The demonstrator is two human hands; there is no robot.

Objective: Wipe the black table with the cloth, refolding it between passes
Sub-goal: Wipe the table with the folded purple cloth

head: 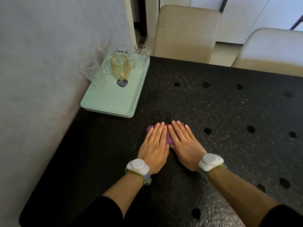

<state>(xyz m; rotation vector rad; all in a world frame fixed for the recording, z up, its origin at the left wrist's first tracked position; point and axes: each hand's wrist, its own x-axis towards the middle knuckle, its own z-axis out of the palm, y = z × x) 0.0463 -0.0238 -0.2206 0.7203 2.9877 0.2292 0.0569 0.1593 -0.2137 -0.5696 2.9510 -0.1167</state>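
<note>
Now: black speckled table (pixel 213 104) against grey wall (pixel 41 63). Mint tray (pixel 108 102) at far-left corner. Left hand (pixel 155 145) and right hand (pixel 183 146) side by side, fingers straight, pressing flat on folded purple cloth (pixel 168 139) near table centre. Amber mug (pixel 118 67), clear glasses (pixel 141 53) at tray's far end.

dark heart-shaped tag (pixel 122 83) on green tray (pixel 106 102), print unreadable

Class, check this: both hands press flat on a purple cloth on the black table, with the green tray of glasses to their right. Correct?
No. In the head view the green tray lies left of the left hand and right hand; the rest stands.
</note>
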